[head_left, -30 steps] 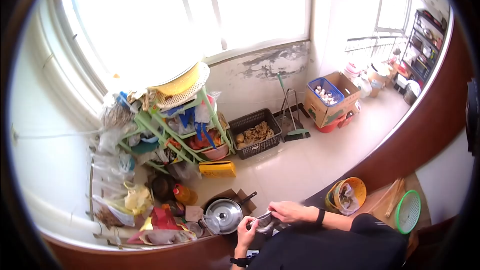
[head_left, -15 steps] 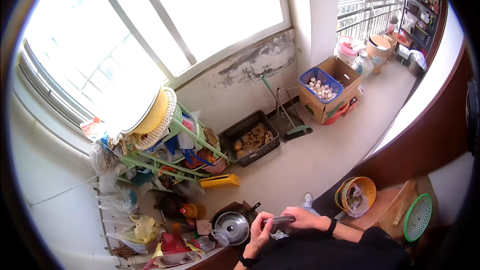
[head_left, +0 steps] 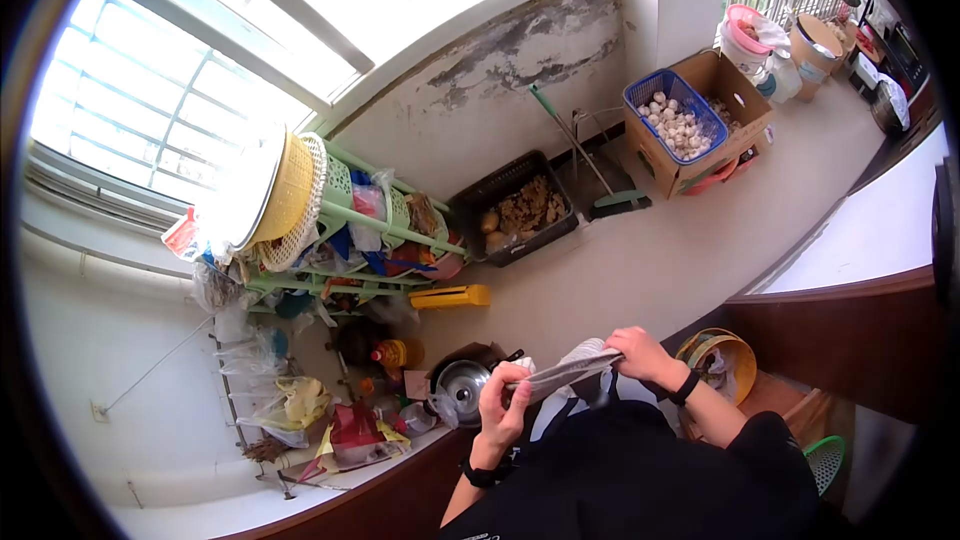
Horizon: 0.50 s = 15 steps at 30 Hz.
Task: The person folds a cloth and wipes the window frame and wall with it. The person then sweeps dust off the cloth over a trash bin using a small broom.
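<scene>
Grey cloth, one piece, in front of the torso: one end pinched between thumb and fingers of the left hand, the other pinched by the right hand, apparently gripped apart so the edge between is drawn out. Beyond, lower down: pan past the left hand, bucket past the right; floor between crate and brown panel, likely giving the arms room forward.
</scene>
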Motion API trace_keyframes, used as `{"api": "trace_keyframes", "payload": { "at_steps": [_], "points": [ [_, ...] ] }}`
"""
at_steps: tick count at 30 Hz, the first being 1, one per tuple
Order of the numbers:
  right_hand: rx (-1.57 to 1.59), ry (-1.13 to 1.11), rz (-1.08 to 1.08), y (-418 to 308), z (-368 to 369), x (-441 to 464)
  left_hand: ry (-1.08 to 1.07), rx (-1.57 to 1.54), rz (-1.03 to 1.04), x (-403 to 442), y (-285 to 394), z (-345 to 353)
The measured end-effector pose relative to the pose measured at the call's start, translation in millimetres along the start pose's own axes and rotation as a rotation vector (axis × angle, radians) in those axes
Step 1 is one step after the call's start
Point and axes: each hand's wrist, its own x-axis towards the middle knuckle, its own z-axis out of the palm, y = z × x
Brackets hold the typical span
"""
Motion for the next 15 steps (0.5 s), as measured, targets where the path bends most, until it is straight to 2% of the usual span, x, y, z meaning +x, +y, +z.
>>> {"api": "trace_keyframes", "payload": {
  "at_steps": [3,7,10,13,15],
  "points": [
    [0.009,-0.025,0.013,14.6,-6.9,15.0,0.032,0.149,-0.022,15.7,-1.0,-10.1],
    [-0.024,-0.016,0.027,19.4,-9.8,33.9,0.043,0.229,-0.237,31.2,-21.6,-15.2],
    [-0.076,-0.009,0.089,17.9,-14.2,42.9,-0.178,0.444,-0.187,53.2,-39.5,-10.9],
    [-0.043,-0.012,0.252,0.5,-30.6,49.4,-0.305,0.452,-0.232,86.5,-42.7,-4.5],
    [0.012,0.137,0.302,10.9,-34.4,59.8,-0.318,0.446,-0.174,112.1,-61.0,-9.9]
  ]
}}
